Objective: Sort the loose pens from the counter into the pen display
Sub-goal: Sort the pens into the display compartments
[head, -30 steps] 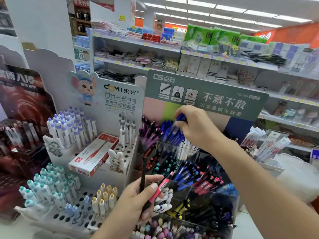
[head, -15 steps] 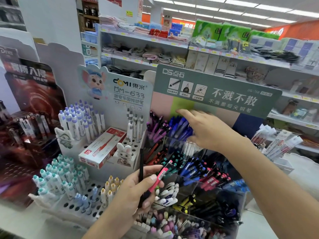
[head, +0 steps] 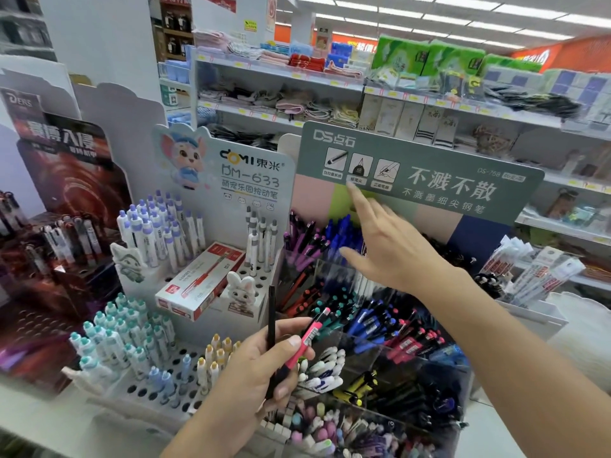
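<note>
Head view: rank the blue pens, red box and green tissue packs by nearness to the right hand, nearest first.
1. Blue pens, just left of the right hand.
2. Red box, farther left on the white stand.
3. Green tissue packs, top shelf behind.

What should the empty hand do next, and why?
Probably bring the right hand, open with fingers spread above the blue pens, down to the left hand and take the pink pen. The left hand grips that pen and a black pen, both not yet in the display.
</note>
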